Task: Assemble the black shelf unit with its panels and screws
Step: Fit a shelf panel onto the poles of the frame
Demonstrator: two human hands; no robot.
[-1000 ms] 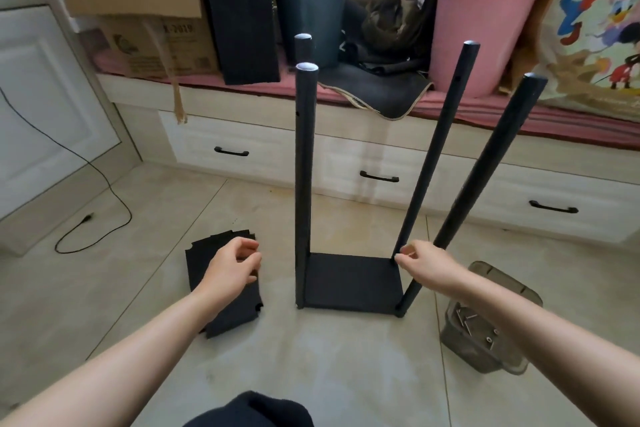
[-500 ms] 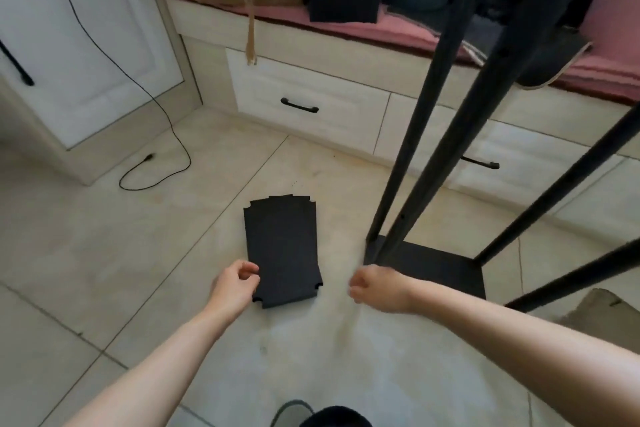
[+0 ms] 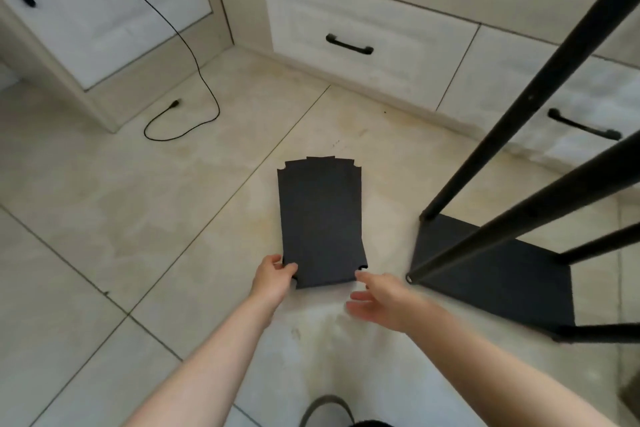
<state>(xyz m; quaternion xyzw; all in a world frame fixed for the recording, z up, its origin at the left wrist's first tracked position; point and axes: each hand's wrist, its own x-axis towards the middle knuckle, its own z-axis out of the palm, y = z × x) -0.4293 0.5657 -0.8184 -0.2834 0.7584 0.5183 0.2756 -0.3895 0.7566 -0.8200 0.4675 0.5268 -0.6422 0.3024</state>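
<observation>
Left hand (image 3: pixel 273 276): forearm bare, entering from the near left and reaching far and rightward; wrist straight; fingers curled, thumb on top, pinching the near left corner of the panel stack (image 3: pixel 320 218).

Right hand (image 3: pixel 382 298): forearm bare, entering from the near right and reaching leftward; palm turned toward the left, fingers straight and spread, thumb low; blurred; one fingertip at the stack's near right corner, contact not discernible.

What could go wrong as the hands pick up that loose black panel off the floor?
The left hand grips only one near corner of the panel stack, which looks like several loose sheets, so lower ones may slide out. The right hand is open and not clearly holding. The frame's poles lean close by; a swung panel could knock them.
</observation>
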